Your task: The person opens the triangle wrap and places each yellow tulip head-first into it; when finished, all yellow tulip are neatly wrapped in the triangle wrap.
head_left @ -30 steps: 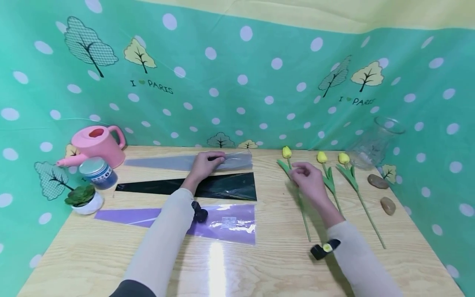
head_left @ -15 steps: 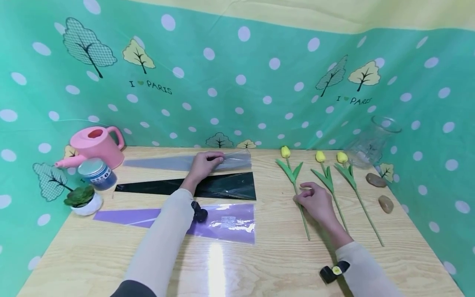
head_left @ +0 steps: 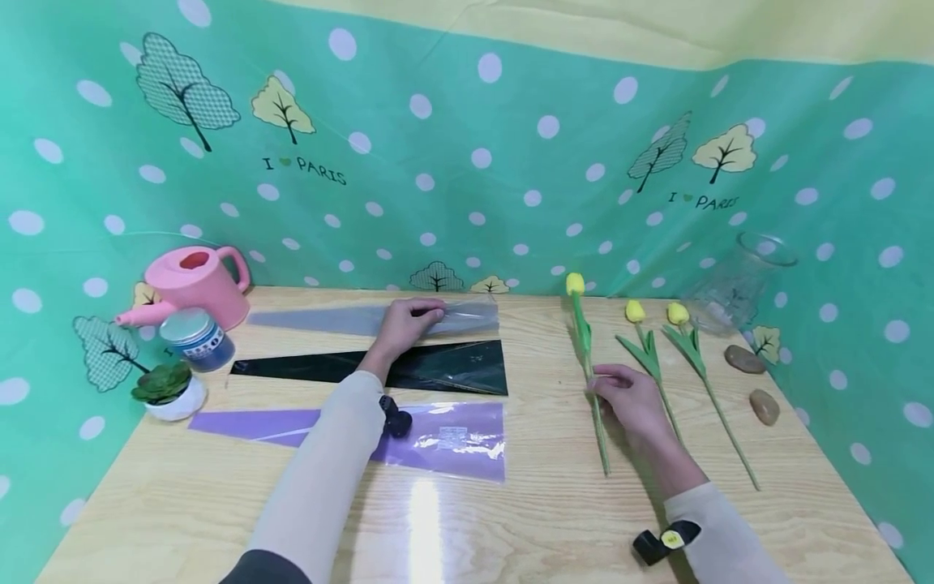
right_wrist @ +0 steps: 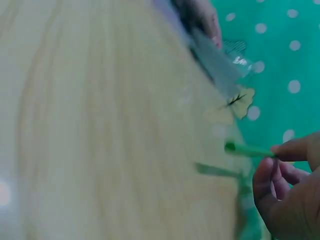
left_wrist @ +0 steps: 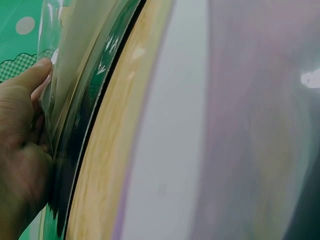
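At the back middle, my left hand (head_left: 404, 328) pinches the wide end of a grey translucent flower sleeve (head_left: 321, 319); the left wrist view shows the thumb over the sleeve's clear edge (left_wrist: 82, 45). Below it lie a black sleeve (head_left: 452, 369) and a purple sleeve (head_left: 467, 454), both partly covered by the left arm. On the right, my right hand (head_left: 635, 401) pinches a yellow tulip (head_left: 584, 332) by its green stem, bloom tilted up off the table. Its stem end (right_wrist: 240, 148) pokes out past the thumb in the right wrist view. Two more tulips (head_left: 647, 357) (head_left: 689, 349) lie beside that hand.
At the left stand a pink watering can (head_left: 200, 288), a blue jar (head_left: 197, 341) and a potted succulent (head_left: 175, 397). A clear glass vase (head_left: 737, 284) and two brown stones (head_left: 744, 359) (head_left: 764, 407) are at the right. A polka-dot curtain (head_left: 474, 162) hangs behind the table.
My right hand has moved down along the leftmost tulip and taken its stem; the bloom has risen and its leaves have turned. The left hand stays on the grey sleeve.
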`<action>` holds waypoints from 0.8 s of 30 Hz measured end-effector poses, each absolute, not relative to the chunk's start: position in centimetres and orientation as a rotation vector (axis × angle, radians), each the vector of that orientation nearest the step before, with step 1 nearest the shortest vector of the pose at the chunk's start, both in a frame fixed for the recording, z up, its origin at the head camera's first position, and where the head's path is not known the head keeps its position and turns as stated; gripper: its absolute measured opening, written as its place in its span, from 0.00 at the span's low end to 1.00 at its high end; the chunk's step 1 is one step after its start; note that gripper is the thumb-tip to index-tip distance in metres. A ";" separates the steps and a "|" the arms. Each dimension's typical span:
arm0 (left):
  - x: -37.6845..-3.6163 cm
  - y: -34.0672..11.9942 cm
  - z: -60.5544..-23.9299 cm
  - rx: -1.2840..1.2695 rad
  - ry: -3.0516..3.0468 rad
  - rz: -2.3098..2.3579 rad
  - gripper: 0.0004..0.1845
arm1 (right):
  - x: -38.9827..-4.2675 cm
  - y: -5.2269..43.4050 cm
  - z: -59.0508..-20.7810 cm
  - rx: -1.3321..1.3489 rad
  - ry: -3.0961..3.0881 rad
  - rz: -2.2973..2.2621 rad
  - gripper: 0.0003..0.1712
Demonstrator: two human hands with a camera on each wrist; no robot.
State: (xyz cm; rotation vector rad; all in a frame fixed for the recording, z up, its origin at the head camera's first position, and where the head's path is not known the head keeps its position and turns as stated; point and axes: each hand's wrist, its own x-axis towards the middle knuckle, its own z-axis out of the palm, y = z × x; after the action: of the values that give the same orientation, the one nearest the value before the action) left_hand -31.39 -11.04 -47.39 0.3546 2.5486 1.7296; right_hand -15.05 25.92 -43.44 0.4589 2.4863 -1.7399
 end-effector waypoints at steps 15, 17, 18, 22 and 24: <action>-31.6 -10.9 -47.6 0.351 2.544 1.740 0.13 | -18.2 24.2 -39.4 0.524 1.751 -2.641 0.19; -31.6 -10.9 -47.5 0.349 2.546 1.742 0.13 | -19.4 23.9 -39.3 0.585 1.699 -2.731 0.19; -31.6 -10.9 -47.5 0.347 2.549 1.741 0.13 | -20.0 23.7 -39.4 0.620 1.680 -2.777 0.18; -31.6 -10.9 -47.5 0.338 2.555 1.735 0.12 | -22.6 22.9 -39.9 0.760 1.600 -2.946 0.17; -31.6 -10.9 -47.5 0.343 2.551 1.733 0.12 | -23.8 22.4 -40.3 0.821 1.586 -2.998 0.17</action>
State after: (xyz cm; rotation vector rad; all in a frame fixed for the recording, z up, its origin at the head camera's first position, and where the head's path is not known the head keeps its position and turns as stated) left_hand -31.62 -10.88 -47.49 0.3432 2.5506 1.7334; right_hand -23.85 22.36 -40.31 0.8212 1.5855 -2.9981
